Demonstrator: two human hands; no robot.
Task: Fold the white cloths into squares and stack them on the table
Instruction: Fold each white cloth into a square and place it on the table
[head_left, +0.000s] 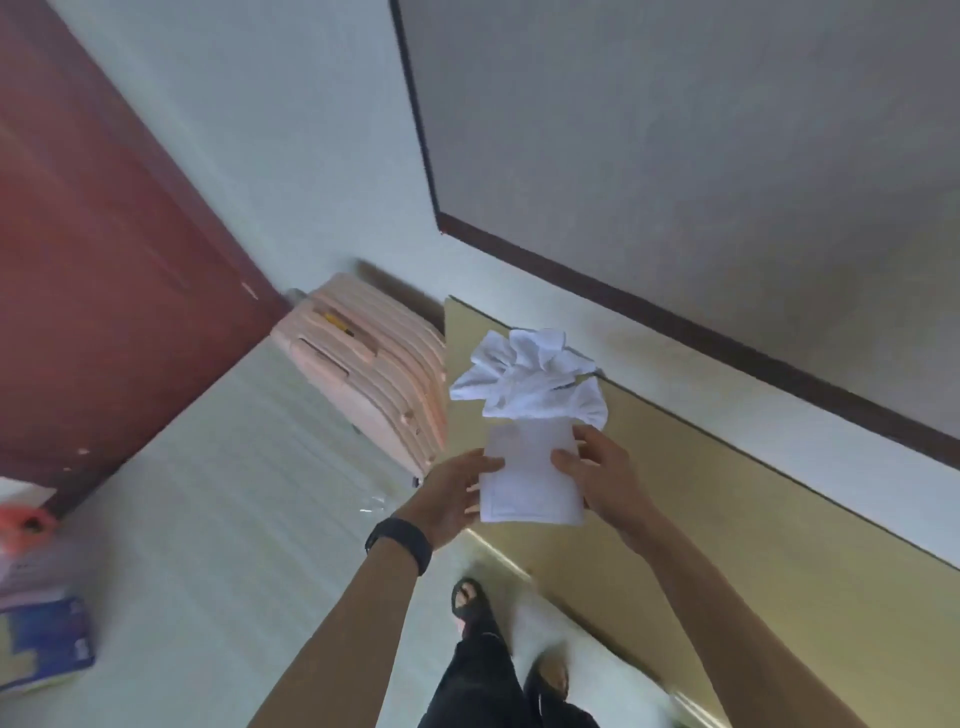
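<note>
A person stands at the corner of a yellow table (753, 545), holding a folded cloth (527, 483) between both hands at the table's near left corner. The left hand (457, 491) grips the cloth's left edge, thumb on top and fingers curled beneath. The right hand (597, 475) pinches the right edge, thumb pressed on the upper face and the other fingers bent round the side. The cloth, a flat white rectangle with a stitched border, hangs partly over the table's edge; whether it touches the tabletop cannot be told. Just beyond it on the table lies a crumpled pile of white cloths (530, 374), touching or overlapping the folded piece's far edge. A black wristband (399, 543) circles the left wrist. A pink ribbed suitcase (374, 379) stands on the floor against the table's left end, and a dark red door (104, 260) fills the wall farther left of the table. Black sandals (467, 603) show on the floor below the table's near edge.
</note>
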